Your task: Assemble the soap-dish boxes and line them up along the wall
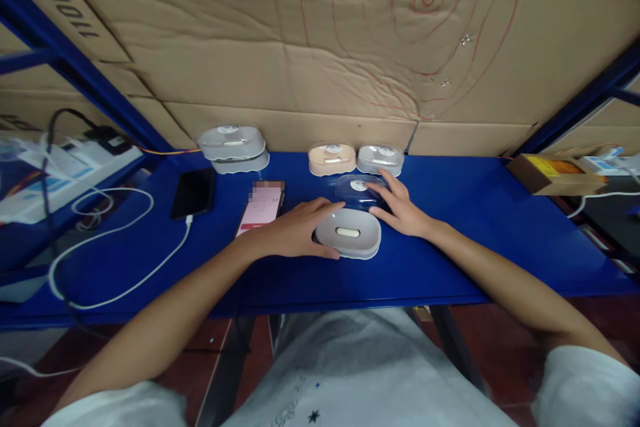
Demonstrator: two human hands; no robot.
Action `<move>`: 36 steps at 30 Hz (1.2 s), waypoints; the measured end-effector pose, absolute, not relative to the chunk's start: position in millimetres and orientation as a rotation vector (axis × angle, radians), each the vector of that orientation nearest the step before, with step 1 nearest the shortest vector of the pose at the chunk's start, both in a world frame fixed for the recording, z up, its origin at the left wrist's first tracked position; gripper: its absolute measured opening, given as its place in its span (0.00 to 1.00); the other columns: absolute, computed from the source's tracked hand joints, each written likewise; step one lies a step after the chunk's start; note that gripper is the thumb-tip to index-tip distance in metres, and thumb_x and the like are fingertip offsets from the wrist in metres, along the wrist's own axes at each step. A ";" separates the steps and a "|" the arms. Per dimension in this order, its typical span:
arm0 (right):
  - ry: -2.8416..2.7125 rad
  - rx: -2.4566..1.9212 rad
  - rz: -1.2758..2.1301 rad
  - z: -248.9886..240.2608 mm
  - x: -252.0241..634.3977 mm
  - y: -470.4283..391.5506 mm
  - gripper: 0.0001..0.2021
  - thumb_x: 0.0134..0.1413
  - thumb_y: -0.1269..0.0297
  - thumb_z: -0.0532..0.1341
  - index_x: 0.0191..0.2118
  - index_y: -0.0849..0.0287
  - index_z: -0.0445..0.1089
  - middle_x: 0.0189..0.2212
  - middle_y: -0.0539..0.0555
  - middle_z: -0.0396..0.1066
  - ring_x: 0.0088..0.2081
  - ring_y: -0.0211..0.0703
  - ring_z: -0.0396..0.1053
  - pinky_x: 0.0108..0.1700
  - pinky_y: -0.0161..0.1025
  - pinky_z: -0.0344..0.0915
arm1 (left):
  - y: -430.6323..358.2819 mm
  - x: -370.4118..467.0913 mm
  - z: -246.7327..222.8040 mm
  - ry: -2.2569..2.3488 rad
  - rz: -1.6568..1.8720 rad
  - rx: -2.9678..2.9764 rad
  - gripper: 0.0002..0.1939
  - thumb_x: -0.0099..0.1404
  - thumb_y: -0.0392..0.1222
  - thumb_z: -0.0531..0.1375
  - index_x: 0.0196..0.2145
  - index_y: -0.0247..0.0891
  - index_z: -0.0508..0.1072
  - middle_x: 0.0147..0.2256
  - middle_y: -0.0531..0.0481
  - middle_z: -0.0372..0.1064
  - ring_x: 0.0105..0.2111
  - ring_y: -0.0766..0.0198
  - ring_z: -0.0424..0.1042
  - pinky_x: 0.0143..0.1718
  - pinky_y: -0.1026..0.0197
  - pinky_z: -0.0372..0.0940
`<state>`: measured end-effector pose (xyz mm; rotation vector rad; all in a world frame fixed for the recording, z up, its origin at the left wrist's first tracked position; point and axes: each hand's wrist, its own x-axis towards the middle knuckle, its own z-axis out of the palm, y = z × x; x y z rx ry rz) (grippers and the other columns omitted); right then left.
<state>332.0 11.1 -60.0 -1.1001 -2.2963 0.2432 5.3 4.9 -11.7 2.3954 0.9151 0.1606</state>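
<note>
An oval grey box (360,247) stands without its cover near the table's front, a small white elongated piece in the middle of its top. My left hand (305,230) holds it by the left side, thumb along the near edge and fingers over the far edge. Just behind lies a clear plastic lid (345,188) with a round white sticker. My right hand (404,208) grips the right end of this lid, thumb at its near edge and fingers apart over the top and far side.
Behind stand a covered peach box (331,161), a covered grey box (380,161) and stacked grey boxes (233,143). A lit phone (261,205) lies left of my left hand. Farther left are a dark phone (193,193) on a white cable (150,290) and a power strip (75,177).
</note>
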 end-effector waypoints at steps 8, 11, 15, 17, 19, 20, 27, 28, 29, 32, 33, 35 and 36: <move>-2.601 -0.663 0.245 -37.7 307.2 -22.6 0.27 0.68 0.41 0.65 0.60 0.55 0.73 0.69 0.66 0.62 0.72 0.64 0.58 0.72 0.64 0.59 | 7.0 7.6 -16.2 0.965 0.309 2.393 0.55 0.62 0.71 0.69 0.77 0.48 0.56 0.74 0.38 0.61 0.70 0.36 0.64 0.68 0.43 0.58; -2.562 -0.602 0.350 -39.5 303.4 -22.4 0.22 0.68 0.48 0.68 0.58 0.57 0.73 0.61 0.66 0.70 0.67 0.58 0.66 0.69 0.58 0.65 | 6.8 8.1 -15.7 1.002 0.306 2.396 0.52 0.63 0.72 0.67 0.76 0.48 0.59 0.73 0.38 0.63 0.70 0.36 0.65 0.69 0.42 0.57; -2.456 -0.615 0.432 -38.6 306.8 -17.3 0.16 0.67 0.53 0.69 0.52 0.56 0.74 0.56 0.63 0.72 0.60 0.54 0.73 0.63 0.52 0.72 | 6.3 8.4 -17.3 1.016 0.259 2.383 0.64 0.60 0.73 0.69 0.80 0.45 0.46 0.76 0.33 0.54 0.72 0.33 0.60 0.69 0.39 0.57; -2.417 -0.671 0.444 -37.0 311.6 -13.9 0.13 0.67 0.53 0.68 0.50 0.55 0.74 0.53 0.61 0.73 0.56 0.52 0.74 0.60 0.50 0.74 | 6.5 8.4 -19.0 1.062 0.197 2.387 0.70 0.57 0.74 0.70 0.81 0.43 0.39 0.78 0.29 0.46 0.75 0.29 0.53 0.70 0.34 0.53; -2.399 -0.725 0.423 -36.6 316.9 -9.9 0.13 0.68 0.52 0.68 0.48 0.55 0.74 0.51 0.60 0.74 0.54 0.52 0.75 0.58 0.50 0.74 | 6.9 7.3 -18.9 1.102 0.122 2.388 0.69 0.57 0.73 0.70 0.81 0.39 0.41 0.79 0.26 0.42 0.76 0.26 0.48 0.71 0.31 0.49; -2.403 -0.749 0.395 -37.1 319.3 -8.0 0.13 0.68 0.52 0.67 0.48 0.55 0.74 0.51 0.60 0.74 0.54 0.53 0.74 0.58 0.50 0.73 | 7.1 5.9 -17.5 1.103 0.082 2.386 0.67 0.58 0.73 0.70 0.80 0.38 0.45 0.78 0.26 0.43 0.76 0.26 0.47 0.72 0.30 0.49; -2.561 -0.809 0.175 -42.9 322.7 -4.3 0.20 0.68 0.48 0.67 0.54 0.57 0.75 0.58 0.65 0.73 0.61 0.61 0.71 0.62 0.57 0.67 | 7.2 -17.3 7.4 0.934 -0.153 2.373 0.46 0.54 0.64 0.76 0.64 0.43 0.70 0.75 0.34 0.53 0.73 0.31 0.55 0.71 0.36 0.53; -2.585 -0.822 0.140 -42.7 322.3 -5.0 0.20 0.68 0.48 0.68 0.55 0.58 0.75 0.60 0.66 0.72 0.62 0.62 0.70 0.63 0.60 0.65 | 7.2 -20.0 9.9 0.905 -0.159 2.369 0.44 0.53 0.61 0.77 0.62 0.43 0.71 0.72 0.35 0.56 0.71 0.32 0.58 0.69 0.38 0.56; -2.604 -0.832 0.110 -42.5 321.9 -5.7 0.21 0.68 0.48 0.68 0.56 0.58 0.75 0.61 0.66 0.72 0.64 0.64 0.69 0.65 0.62 0.63 | 7.2 -21.8 11.7 0.874 -0.160 2.358 0.43 0.51 0.59 0.78 0.60 0.43 0.70 0.69 0.35 0.60 0.69 0.34 0.61 0.67 0.40 0.59; -2.603 -0.830 0.123 -42.3 321.4 -6.3 0.22 0.67 0.47 0.69 0.55 0.59 0.76 0.63 0.68 0.70 0.68 0.67 0.65 0.67 0.66 0.60 | 6.3 -21.9 13.4 0.805 -0.101 2.274 0.39 0.53 0.49 0.77 0.57 0.42 0.66 0.59 0.41 0.68 0.59 0.43 0.70 0.59 0.48 0.66; -2.575 -0.824 0.170 -42.6 321.3 -5.9 0.21 0.67 0.47 0.69 0.54 0.58 0.77 0.63 0.67 0.70 0.68 0.66 0.65 0.67 0.65 0.61 | 5.6 -20.4 13.0 0.794 -0.064 2.226 0.34 0.55 0.46 0.75 0.55 0.43 0.65 0.56 0.43 0.69 0.54 0.48 0.72 0.55 0.51 0.67; -2.472 -0.824 0.309 -43.5 321.0 -4.3 0.19 0.68 0.47 0.67 0.52 0.57 0.77 0.61 0.66 0.70 0.66 0.62 0.67 0.67 0.60 0.65 | 4.2 -16.0 11.5 0.768 0.037 2.107 0.25 0.60 0.41 0.71 0.51 0.43 0.65 0.51 0.48 0.71 0.46 0.55 0.73 0.46 0.57 0.68; -2.401 -0.834 0.384 -43.9 320.8 -3.4 0.18 0.69 0.47 0.66 0.51 0.57 0.77 0.60 0.64 0.71 0.65 0.59 0.69 0.66 0.58 0.67 | 3.7 -13.5 10.4 0.749 0.090 2.031 0.22 0.61 0.41 0.70 0.48 0.43 0.65 0.47 0.50 0.72 0.43 0.57 0.73 0.42 0.59 0.67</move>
